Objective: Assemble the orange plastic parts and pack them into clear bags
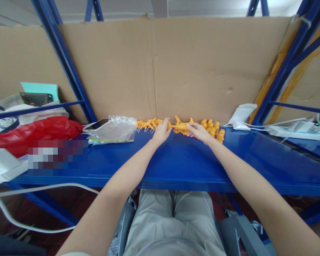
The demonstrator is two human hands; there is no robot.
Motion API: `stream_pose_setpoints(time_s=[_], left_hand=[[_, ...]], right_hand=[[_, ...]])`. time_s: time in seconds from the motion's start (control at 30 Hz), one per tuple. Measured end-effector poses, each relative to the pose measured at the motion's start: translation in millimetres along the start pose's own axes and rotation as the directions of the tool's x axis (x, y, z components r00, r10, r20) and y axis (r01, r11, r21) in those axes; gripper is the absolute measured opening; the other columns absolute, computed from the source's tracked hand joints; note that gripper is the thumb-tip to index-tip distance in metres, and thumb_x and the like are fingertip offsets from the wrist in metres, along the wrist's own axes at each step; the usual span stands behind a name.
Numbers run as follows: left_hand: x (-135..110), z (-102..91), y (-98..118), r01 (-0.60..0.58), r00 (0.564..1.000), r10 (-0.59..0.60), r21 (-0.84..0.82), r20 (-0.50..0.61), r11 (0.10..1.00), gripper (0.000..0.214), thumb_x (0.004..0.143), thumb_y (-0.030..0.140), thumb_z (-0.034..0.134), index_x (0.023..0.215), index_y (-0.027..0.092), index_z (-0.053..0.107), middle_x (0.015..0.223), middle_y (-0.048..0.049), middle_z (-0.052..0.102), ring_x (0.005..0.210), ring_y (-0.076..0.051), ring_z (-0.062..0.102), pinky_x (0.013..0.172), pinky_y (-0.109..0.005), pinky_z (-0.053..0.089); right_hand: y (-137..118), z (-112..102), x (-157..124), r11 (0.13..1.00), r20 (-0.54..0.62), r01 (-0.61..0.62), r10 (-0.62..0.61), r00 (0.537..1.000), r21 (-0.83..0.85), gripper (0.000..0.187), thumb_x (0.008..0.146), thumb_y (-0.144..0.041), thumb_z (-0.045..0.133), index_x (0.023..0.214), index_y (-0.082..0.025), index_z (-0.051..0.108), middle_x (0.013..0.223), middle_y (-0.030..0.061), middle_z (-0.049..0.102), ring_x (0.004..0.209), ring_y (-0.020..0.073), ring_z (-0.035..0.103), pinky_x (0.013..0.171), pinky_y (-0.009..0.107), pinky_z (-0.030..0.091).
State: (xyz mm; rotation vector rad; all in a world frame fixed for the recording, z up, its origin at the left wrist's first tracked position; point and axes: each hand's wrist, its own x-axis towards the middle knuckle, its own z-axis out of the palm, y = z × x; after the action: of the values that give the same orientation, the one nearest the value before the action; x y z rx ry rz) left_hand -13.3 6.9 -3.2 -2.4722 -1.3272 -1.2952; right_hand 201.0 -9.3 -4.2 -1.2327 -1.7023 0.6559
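Observation:
Against the cardboard at the back of the blue shelf, my left hand is closed around an orange plastic piece, mostly hidden by my fingers. My right hand pinches the end of another orange piece with ring shapes along its lower side. Behind them, an orange forked piece sticks up. Left of my left hand lies a row of orange pieces with metal spirals. Chunky, figure-like orange pieces stand in a cluster beyond my right hand.
A clear plastic bag lies left of the pieces, with a red bag farther left. At right are a white adapter, cables and a power strip. Blue shelf posts frame the cardboard panel.

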Motion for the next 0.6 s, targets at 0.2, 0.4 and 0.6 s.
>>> stream_pose_setpoints(time_s=[0.2,0.4,0.6], left_hand=[[0.0,-1.2,2.0,0.036,0.999,-0.036,0.0,0.024,0.999,0.045,0.087,0.016,0.055,0.129,0.015,0.04,0.118,-0.0157,0.064,0.107,-0.025,0.064,0.094,-0.04,0.049],[1.2,0.3,-0.2,0.011,1.0,-0.011,0.016,0.014,1.0,0.045,0.087,0.017,0.056,0.129,0.017,0.041,0.122,-0.0144,0.063,0.115,-0.026,0.06,0.099,-0.041,0.046],[2.8,1.7,-1.8,0.002,1.0,-0.002,0.01,-0.002,1.0,0.049,0.086,0.017,0.056,0.133,0.015,0.041,0.13,-0.0166,0.059,0.123,-0.027,0.056,0.105,-0.043,0.043]], right_hand=[[-2.5,-0.1,-1.5,1.0,-0.017,-0.007,0.008,1.0,0.017,0.029,0.094,-0.041,0.053,0.102,-0.015,0.062,0.08,0.0078,0.071,0.064,0.015,0.068,0.06,0.025,0.057],[2.8,0.0,3.9,1.0,-0.038,0.02,-0.021,0.999,-0.016,0.03,0.091,-0.043,0.056,0.101,-0.016,0.059,0.081,0.0065,0.069,0.065,0.0152,0.066,0.064,0.029,0.057],[11.1,0.1,9.6,0.991,-0.054,0.124,-0.126,0.991,-0.047,0.029,0.088,-0.044,0.058,0.099,-0.018,0.056,0.089,0.005,0.066,0.075,0.0157,0.065,0.073,0.033,0.057]])
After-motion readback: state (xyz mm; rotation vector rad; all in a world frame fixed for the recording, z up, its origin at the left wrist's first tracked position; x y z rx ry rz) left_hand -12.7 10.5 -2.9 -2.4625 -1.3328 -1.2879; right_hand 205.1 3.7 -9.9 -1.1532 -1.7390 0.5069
